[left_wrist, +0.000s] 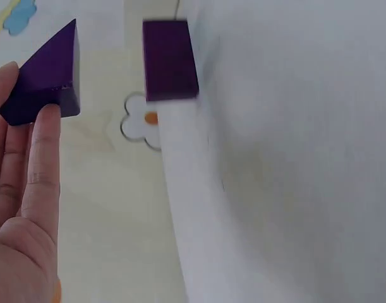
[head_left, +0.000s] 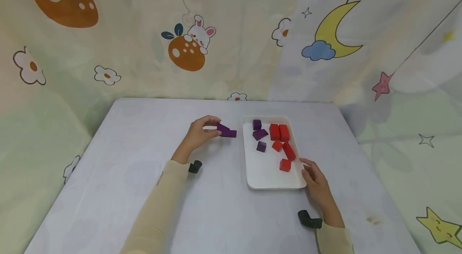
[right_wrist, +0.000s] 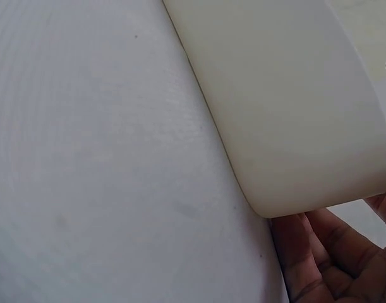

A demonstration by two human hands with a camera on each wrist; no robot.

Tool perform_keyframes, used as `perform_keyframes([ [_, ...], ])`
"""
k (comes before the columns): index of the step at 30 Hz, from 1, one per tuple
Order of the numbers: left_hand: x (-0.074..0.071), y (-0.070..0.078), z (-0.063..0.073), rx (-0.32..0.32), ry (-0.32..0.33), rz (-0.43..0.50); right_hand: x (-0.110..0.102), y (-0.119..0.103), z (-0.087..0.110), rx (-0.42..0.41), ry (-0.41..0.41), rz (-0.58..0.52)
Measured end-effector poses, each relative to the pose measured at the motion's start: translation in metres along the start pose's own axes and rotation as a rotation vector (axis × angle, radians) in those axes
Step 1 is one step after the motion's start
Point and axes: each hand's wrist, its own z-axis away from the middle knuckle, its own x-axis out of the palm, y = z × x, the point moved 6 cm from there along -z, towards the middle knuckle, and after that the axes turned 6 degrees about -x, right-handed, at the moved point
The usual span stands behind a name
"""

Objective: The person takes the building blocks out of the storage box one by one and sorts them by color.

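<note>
My left hand [head_left: 199, 132] pinches a purple wedge-shaped block [head_left: 222, 128] between thumb and fingertips, left of the tray. In the left wrist view the wedge's slanted face [left_wrist: 50, 66] shows above the fingers. A purple rectangular block [head_left: 231, 134] lies on the table beside it and overlaps it in the head view. The right hand [head_left: 317, 182] holds the white tray [head_left: 265, 178] at its right side near the front corner. Curled fingers [right_wrist: 306, 252] show against the tray's outer wall [right_wrist: 294, 113] in the right wrist view.
Inside the tray, several red blocks [head_left: 285, 165] sit along the right side, and purple blocks [head_left: 261, 146] sit toward the left and back. A white cloth covers the table [head_left: 144, 134]. Patterned curtains [head_left: 234, 45] hang behind and at both sides. Black straps [head_left: 309, 220] show at the wrists.
</note>
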Motion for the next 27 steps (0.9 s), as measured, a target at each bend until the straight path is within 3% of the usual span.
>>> perform_keyframes([
  [7, -0.024, -0.017, -0.003, -0.054, 0.072, -0.176, -0.001, 0.000, 0.002, -0.014, 0.012, 0.002],
  [13, -0.026, -0.034, -0.004, -0.114, 0.084, -0.253, 0.000, 0.000, 0.004, -0.002, 0.005, 0.004],
  [18, -0.024, -0.043, -0.004, -0.165, 0.063, -0.262, -0.001, -0.001, 0.005, -0.021, 0.015, 0.004],
  [22, -0.024, -0.038, 0.000, -0.167, 0.056, -0.272, 0.000, 0.000, 0.007, -0.035, 0.029, 0.010],
  [27, -0.014, -0.006, 0.008, -0.029, 0.148, -0.342, 0.001, 0.001, 0.010, -0.018, 0.040, 0.018],
])
